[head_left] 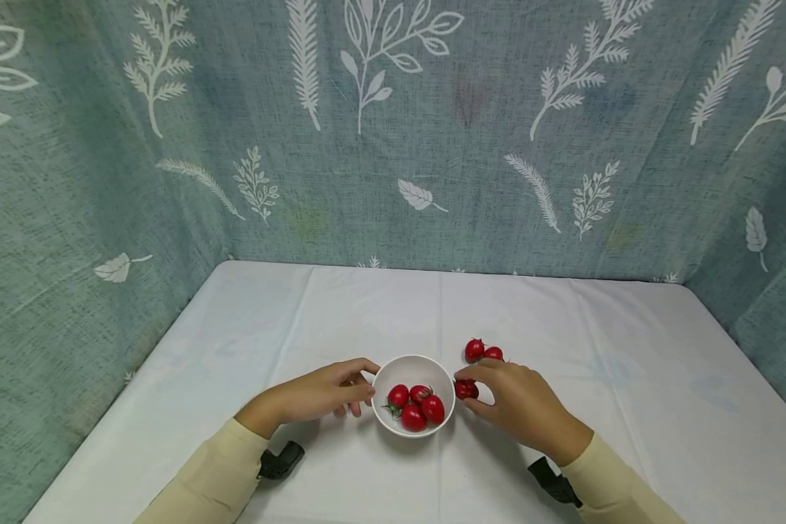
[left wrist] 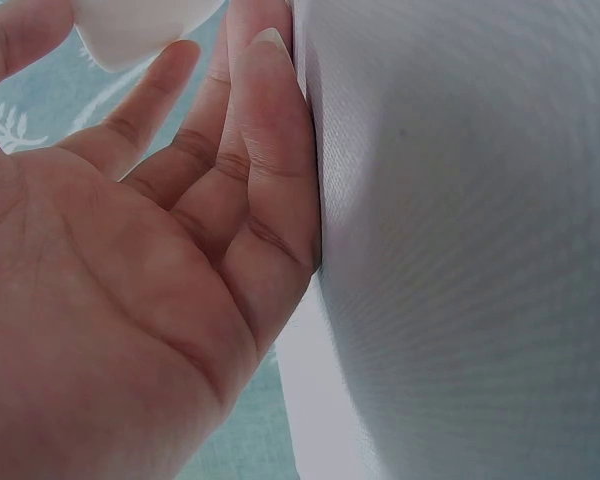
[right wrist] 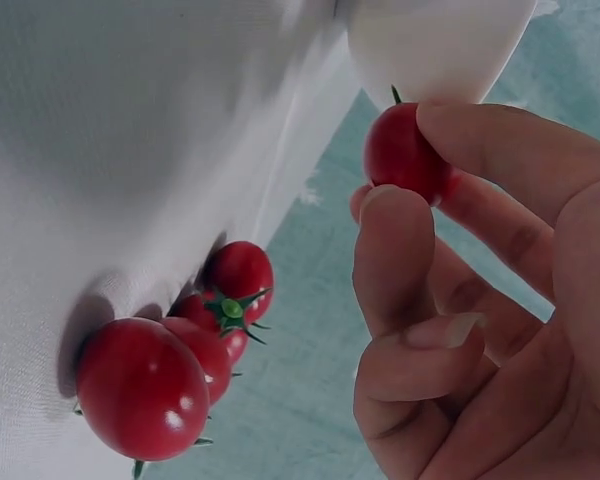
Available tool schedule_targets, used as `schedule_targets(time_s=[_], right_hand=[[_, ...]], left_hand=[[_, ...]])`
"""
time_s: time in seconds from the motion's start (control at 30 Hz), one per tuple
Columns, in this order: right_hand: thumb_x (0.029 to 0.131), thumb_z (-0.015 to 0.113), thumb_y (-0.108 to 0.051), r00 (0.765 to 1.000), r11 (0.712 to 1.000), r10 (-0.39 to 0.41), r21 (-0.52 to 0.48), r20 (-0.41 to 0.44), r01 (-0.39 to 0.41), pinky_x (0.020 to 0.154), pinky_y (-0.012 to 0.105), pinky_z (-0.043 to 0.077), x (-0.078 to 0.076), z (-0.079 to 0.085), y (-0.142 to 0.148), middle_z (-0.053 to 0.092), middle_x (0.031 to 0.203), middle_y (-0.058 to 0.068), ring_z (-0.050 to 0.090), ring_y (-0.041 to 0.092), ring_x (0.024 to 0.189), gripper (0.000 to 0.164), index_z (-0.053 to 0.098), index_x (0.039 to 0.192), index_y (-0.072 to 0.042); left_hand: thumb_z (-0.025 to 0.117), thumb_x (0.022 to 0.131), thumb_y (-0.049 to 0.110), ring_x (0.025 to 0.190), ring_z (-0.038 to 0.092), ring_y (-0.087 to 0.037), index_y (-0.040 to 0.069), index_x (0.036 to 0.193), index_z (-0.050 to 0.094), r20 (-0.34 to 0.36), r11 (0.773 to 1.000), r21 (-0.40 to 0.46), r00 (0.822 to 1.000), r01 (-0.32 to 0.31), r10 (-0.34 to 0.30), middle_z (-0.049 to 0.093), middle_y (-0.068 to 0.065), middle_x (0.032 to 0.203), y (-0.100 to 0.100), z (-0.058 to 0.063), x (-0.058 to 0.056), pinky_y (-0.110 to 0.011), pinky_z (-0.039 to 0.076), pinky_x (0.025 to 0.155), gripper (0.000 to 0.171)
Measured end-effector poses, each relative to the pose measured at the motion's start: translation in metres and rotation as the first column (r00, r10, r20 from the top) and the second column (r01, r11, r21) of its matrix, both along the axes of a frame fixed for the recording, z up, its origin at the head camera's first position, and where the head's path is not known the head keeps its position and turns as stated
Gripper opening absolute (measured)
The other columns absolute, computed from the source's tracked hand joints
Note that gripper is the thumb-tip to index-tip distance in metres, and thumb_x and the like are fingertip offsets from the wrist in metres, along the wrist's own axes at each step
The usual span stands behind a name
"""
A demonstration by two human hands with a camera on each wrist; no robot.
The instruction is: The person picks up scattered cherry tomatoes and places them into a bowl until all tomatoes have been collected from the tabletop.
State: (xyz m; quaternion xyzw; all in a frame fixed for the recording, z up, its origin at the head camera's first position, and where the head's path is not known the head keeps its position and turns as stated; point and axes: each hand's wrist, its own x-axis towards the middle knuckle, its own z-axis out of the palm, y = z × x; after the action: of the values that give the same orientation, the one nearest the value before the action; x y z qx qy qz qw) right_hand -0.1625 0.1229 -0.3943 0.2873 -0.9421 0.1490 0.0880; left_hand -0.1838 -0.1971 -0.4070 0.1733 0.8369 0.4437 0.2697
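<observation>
A white bowl [head_left: 383, 421] stands at the middle of the table with several red cherry tomatoes [head_left: 413, 418] inside, some with green stems. At its left side is my left hand [head_left: 324, 393], fingers loosely extended, the fingertips touching or very near the bowl wall. In the left wrist view the palm of my left hand [left wrist: 130, 260] holds nothing. Just right of the bowl, my right hand [head_left: 520, 400] pinches a cherry tomato [right wrist: 405, 150] between thumb and fingertips. In the right wrist view this tomato is off the cloth, close to the bowl [right wrist: 435, 50].
Several more cherry tomatoes [right wrist: 145, 385] lie grouped on the white tablecloth [head_left: 367, 313], beyond my right hand and partly hidden by it in the head view. A blue-green curtain [head_left: 380, 196] with white leaf prints hangs around the table's back and sides.
</observation>
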Motion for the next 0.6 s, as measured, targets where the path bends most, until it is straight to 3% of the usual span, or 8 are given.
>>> schedule_targets(time_s=[0.6], right_hand=[[0.077,0.087,-0.022,1.000,0.999,-0.019,-0.031,-0.017,0.018,0.071,0.032,0.058,0.0027,0.0061,-0.0008,0.074,0.109,-0.001,0.071,0.014,0.091,0.035,0.075,0.110,-0.020]], left_hand=[[0.055,0.102,0.038,0.088,0.065,-0.021,0.021,0.136,0.054,-0.003,1.000,-0.005,1.000,-0.008,0.008,0.064,-0.006,0.103,0.0001,-0.0013,0.0003,-0.036,0.053,0.075,0.038]])
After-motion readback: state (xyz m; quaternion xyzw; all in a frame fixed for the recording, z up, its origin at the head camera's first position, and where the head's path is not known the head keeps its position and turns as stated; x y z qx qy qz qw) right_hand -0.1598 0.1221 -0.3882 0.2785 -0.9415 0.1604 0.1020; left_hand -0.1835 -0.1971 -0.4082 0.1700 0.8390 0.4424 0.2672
